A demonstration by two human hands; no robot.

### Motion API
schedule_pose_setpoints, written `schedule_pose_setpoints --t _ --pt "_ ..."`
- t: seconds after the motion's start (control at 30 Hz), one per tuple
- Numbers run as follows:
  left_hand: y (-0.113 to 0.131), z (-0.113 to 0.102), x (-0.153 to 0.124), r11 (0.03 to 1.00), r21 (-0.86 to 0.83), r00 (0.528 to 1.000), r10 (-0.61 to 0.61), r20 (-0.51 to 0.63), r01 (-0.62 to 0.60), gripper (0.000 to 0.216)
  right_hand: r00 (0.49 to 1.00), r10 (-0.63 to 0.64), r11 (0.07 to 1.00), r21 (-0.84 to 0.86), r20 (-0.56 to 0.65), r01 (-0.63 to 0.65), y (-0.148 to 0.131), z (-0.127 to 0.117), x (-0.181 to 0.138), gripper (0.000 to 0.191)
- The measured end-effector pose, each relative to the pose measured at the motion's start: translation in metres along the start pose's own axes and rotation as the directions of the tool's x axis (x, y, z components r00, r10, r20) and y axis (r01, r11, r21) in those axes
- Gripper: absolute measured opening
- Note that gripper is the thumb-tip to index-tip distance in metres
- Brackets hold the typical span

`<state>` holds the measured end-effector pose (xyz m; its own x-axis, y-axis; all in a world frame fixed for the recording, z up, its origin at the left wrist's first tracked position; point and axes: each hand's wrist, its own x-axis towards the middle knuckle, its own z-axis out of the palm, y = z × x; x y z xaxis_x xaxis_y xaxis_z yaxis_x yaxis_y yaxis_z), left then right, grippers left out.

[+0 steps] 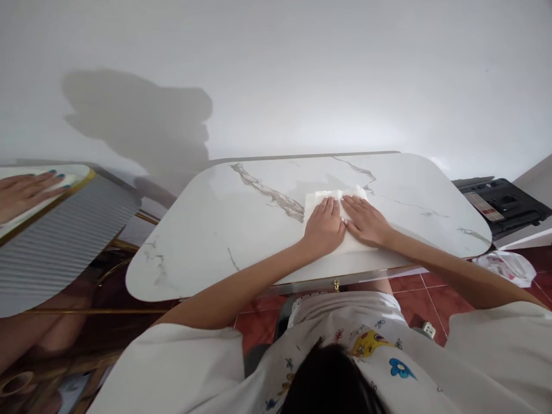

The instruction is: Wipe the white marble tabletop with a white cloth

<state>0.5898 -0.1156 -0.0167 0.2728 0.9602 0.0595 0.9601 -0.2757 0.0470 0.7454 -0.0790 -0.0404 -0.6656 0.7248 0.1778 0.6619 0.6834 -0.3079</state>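
A white sheet [351, 247] that looks like paper towel or thin cloth lies spread on the marble-patterned tabletop [207, 230]. My left hand [324, 227] rests flat on its left half, fingers stretched forward. Beside it, my right hand [364, 221] presses flat on the right half, and the two thumbs nearly meet. Neither hand grips the sheet. Part of it is hidden under my palms.
A black case [506, 201] stands past the table's right end, above a clear plastic bag [506, 267]. To the left, another person's hand [32, 192] lies on a neighbouring table with a ribbed grey side [64, 230]. A white wall [302, 75] rises behind.
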Motion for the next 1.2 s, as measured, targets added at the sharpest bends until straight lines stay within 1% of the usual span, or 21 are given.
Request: schedule_pose_setpoints --t 0.07,0.13,0.23,0.47,0.53,0.6,0.67,0.77,0.9,1.0,1.1,1.2 --pt "0.005 -0.003 -0.015 1.000 -0.001 0.999 0.026 -0.020 -0.027 0.054 1.000 -0.010 1.000 0.000 -0.004 0.010 -0.009 -0.001 -0.013 0.057" --pt "0.010 -0.005 -0.025 0.999 -0.005 0.999 0.031 -0.027 -0.031 0.054 1.000 -0.013 1.000 0.002 -0.004 0.013 -0.014 -0.002 -0.022 0.056" --pt "0.018 -0.003 -0.028 0.999 -0.031 1.000 0.022 -0.020 -0.023 0.054 1.000 -0.013 1.000 0.010 0.004 0.013 -0.013 -0.004 -0.030 0.056" --pt "0.044 0.004 -0.012 0.996 -0.087 0.999 0.033 0.033 -0.030 0.057 1.000 0.004 0.999 0.036 0.000 -0.004 0.011 -0.011 -0.050 0.058" --pt "0.046 0.006 -0.004 0.995 -0.087 0.998 0.047 0.050 -0.043 0.057 1.000 0.028 0.999 0.028 0.002 -0.028 0.015 -0.011 -0.051 0.059" --pt "0.042 0.008 0.007 0.995 -0.075 0.996 0.069 0.059 -0.064 0.058 0.999 0.048 0.999 0.016 0.005 -0.049 0.020 -0.010 -0.045 0.059" --pt "0.034 0.012 0.022 0.994 -0.054 0.994 0.094 0.050 -0.091 0.057 0.998 0.066 0.998 0.002 0.011 -0.066 0.026 -0.008 -0.032 0.059" --pt "0.018 0.018 0.049 0.994 -0.036 0.994 0.104 0.023 -0.103 0.055 0.996 0.087 0.996 -0.013 0.034 -0.087 0.041 -0.006 -0.003 0.060" --pt "-0.004 0.024 0.088 0.998 -0.020 0.997 0.064 -0.036 -0.065 0.051 0.995 0.068 0.998 0.000 0.075 -0.068 0.070 0.000 0.042 0.063" --pt "-0.021 0.027 0.117 1.000 0.007 0.996 0.026 -0.090 -0.026 0.047 0.997 0.043 0.999 0.015 0.057 -0.044 0.094 0.009 0.079 0.063" --pt "-0.039 0.030 0.144 1.000 0.010 0.993 -0.017 -0.113 0.018 0.042 0.999 0.015 1.000 0.022 0.051 -0.016 0.116 0.018 0.116 0.062" --pt "-0.052 0.032 0.167 0.998 0.014 0.990 -0.061 -0.125 0.063 0.038 0.998 0.006 1.000 0.023 0.070 -0.007 0.129 0.022 0.148 0.059"
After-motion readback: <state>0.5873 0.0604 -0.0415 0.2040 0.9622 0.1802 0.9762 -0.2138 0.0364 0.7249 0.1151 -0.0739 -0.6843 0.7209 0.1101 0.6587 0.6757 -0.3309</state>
